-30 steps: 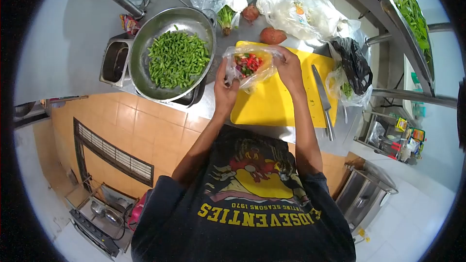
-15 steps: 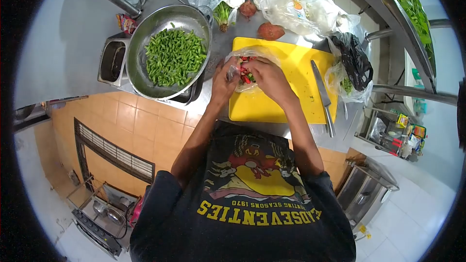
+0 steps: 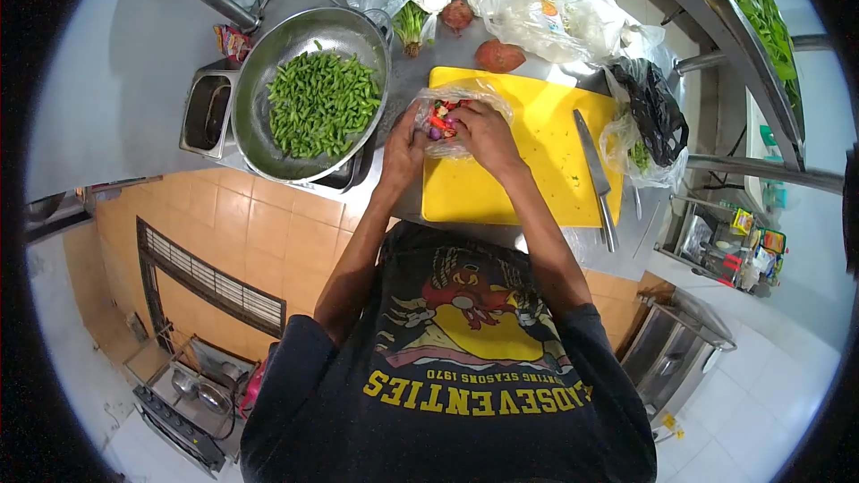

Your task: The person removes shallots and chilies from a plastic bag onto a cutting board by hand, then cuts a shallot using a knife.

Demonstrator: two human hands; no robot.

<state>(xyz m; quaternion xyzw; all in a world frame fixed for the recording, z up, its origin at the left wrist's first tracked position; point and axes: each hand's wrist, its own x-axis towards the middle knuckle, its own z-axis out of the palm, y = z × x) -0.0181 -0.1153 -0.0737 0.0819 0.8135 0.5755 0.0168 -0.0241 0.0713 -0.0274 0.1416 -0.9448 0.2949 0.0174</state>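
Clear bag [image 3: 447,150] with red and purple pieces [image 3: 438,123] sat at yellow board's [image 3: 537,161] far left corner. Our left hand [image 3: 404,148] curled at bag's left edge; our right hand [image 3: 486,135] bent fingers over pieces; we couldn't tell if either pinched. Knife [image 3: 593,166] lay right, pan [image 3: 351,29] left.

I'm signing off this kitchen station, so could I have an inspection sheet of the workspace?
Surface: metal worktop, yellow board on it.
Job's things: clear bag of red, green and purple pieces over the board's edge; knife on the board, handle past its near edge.
Clutter: large pan of green pieces, reddish produce, white bag, black bag.
Hands: left hand grips the bag; right hand has fingertips at its contents.
Cables: apparently a dark cord, lower left; worktop, nothing seen.
Surroundings: tiled floor, tray of greens at upper right.
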